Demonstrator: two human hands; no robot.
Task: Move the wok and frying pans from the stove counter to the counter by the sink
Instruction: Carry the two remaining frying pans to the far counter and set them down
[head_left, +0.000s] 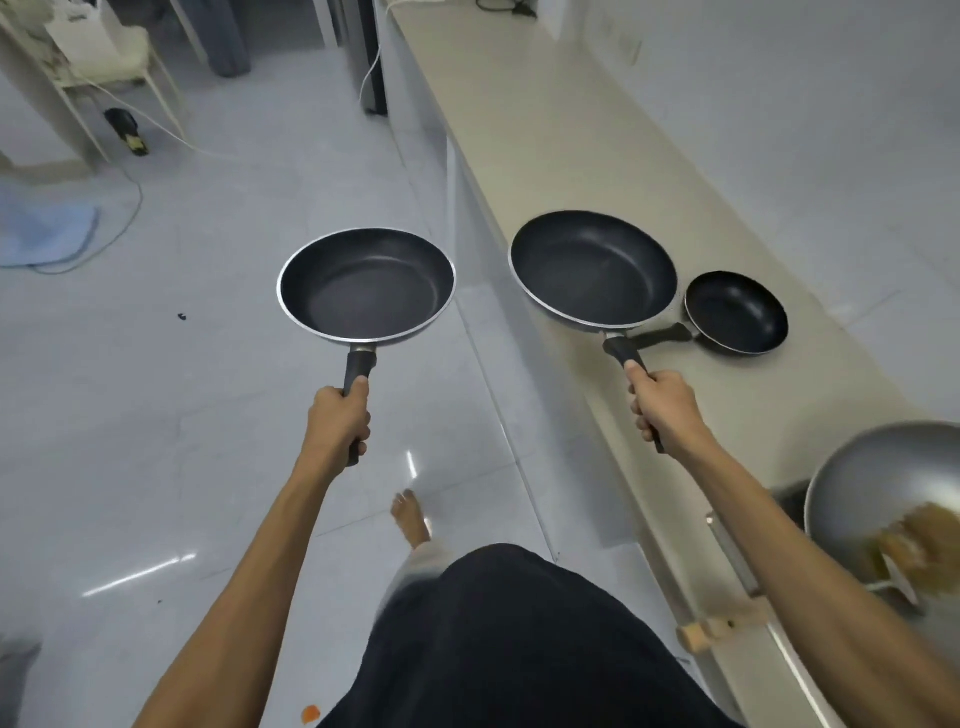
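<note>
My left hand grips the black handle of a dark frying pan, held level over the floor. My right hand holds the handle of a second, larger frying pan above the near edge of the beige counter. A small black frying pan rests on the counter just right of it, its handle pointing left under the larger pan. A grey metal wok with a wooden handle stands at the lower right, with brownish food and a spatula inside.
The long counter runs away along the right wall. White tiled floor fills the left, with cables, a blue cloth and a white chair frame far left. My bare foot is on the floor below.
</note>
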